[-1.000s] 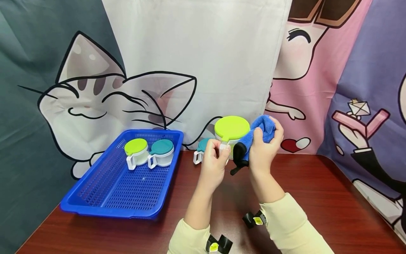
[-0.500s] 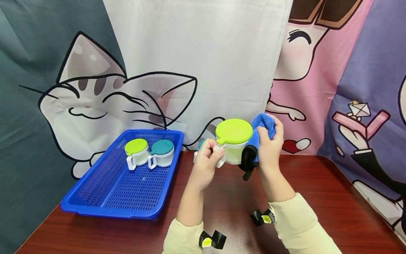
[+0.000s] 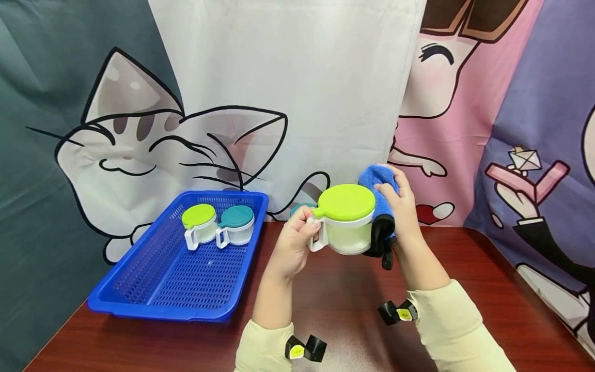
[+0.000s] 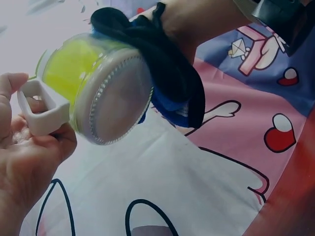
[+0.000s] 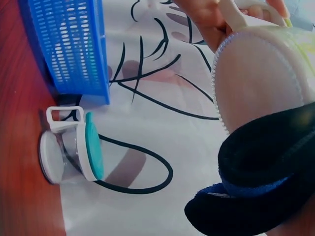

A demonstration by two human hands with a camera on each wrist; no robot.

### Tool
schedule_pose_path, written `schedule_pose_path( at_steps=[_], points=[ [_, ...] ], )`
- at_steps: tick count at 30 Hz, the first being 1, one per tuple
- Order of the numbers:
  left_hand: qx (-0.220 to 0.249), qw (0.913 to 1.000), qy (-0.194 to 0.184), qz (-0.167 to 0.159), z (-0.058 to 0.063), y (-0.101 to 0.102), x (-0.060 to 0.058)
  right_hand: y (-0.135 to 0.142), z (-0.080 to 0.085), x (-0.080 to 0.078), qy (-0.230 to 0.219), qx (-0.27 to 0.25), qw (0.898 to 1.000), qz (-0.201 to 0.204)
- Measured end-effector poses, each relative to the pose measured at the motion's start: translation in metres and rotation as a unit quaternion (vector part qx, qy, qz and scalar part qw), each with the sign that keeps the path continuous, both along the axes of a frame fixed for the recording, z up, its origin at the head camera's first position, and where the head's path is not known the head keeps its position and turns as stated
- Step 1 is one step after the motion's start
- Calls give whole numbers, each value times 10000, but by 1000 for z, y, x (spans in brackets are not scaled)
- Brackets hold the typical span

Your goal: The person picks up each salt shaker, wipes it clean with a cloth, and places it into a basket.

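In the head view my left hand (image 3: 290, 243) grips the white handle of a clear jar with a lime-green lid (image 3: 347, 204), held up above the table. The left wrist view shows the jar's round ribbed base (image 4: 120, 98) and the fingers around its handle (image 4: 47, 110). My right hand (image 3: 402, 212) holds a blue cloth with black edging (image 3: 378, 181) against the jar's right side. From the right wrist, the cloth's black part (image 5: 266, 152) covers part of the jar, and my right fingers are hidden there.
A blue basket (image 3: 162, 310) on the left holds a green-lidded jar (image 3: 200, 222) and a teal-lidded jar (image 3: 236, 225). Another teal-lidded jar (image 5: 74, 147) stands on the table (image 3: 446, 258) behind my left hand. A cartoon-printed cloth (image 3: 325, 77) hangs behind the table.
The green-lidded jar has come up off the table and nearer in my left hand. My right hand has shifted slightly right, and the cloth now lies against the jar's side.
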State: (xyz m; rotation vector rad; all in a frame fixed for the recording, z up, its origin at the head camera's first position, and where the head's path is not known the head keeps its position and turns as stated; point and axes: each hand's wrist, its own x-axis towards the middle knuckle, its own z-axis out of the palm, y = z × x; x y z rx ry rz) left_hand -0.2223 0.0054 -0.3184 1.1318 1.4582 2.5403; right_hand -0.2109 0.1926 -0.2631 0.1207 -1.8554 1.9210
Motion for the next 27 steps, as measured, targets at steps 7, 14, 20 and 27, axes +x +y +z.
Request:
schedule_pose_path(
  at_steps=[7, 14, 20, 27],
  points=[
    [-1009, 9948, 127, 51, 8, -7, 5, 4, -4, -2, 45, 50, 9999, -102],
    [-1511, 9810, -26, 1216, 14, -2, 11, -6, -11, -1, 367, -622, 9968, -351],
    [-1033, 9549, -352, 2762, 11, 9, 9, -13, -14, 0, 232, -390, 9989, -134],
    [-624, 9531, -352, 2941, 9, 8, 6, -11, -9, 2, -275, 197, 9978, 564]
  ],
)
